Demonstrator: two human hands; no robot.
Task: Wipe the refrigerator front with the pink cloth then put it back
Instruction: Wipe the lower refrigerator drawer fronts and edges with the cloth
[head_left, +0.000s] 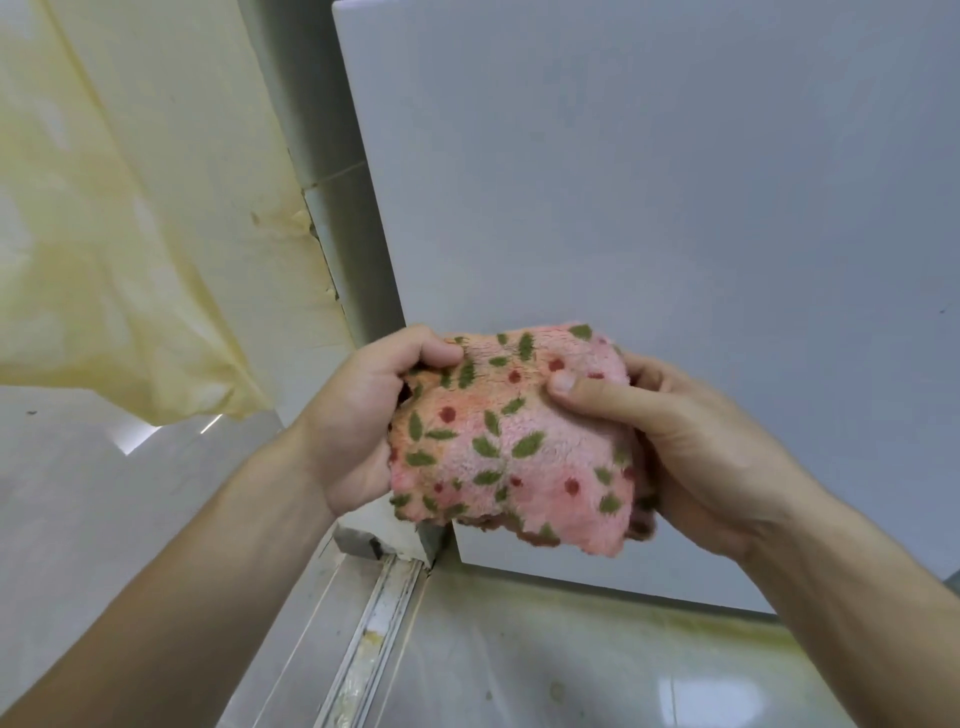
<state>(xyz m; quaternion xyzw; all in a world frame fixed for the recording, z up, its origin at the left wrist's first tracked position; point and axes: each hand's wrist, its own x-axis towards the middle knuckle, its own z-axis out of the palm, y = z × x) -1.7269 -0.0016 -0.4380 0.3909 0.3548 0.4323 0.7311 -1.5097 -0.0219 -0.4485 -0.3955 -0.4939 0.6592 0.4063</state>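
The pink cloth (511, 441) is a thick, fluffy terry piece printed with green leaves and small red dots, bunched into a rounded, folded wad with a ragged lower edge. It is held in the air in front of the lower part of the refrigerator front (649, 208), a flat, smooth, pale grey-white panel with a square upper left corner and a straight bottom edge; whether the cloth touches the panel cannot be told. The left hand (358, 426) grips the cloth's left side, fingers curled over its upper edge and tucked into the folds, palm against the pile. The right hand (691, 447) grips the cloth's right side, the thumb (587, 392) laid flat across the face of the cloth and pressing the pile down, the remaining fingers wrapped behind and mostly hidden. Both forearms are bare. Left of the refrigerator hangs a thin, translucent yellowish plastic sheet (119, 249), creased and stained, against a pale wall. Below the refrigerator lies a glossy light tiled floor (597, 665) with a yellowish discoloured band along the appliance's base. A dull, soiled metal floor track (374, 639) runs from the refrigerator's lower left corner toward the viewer.
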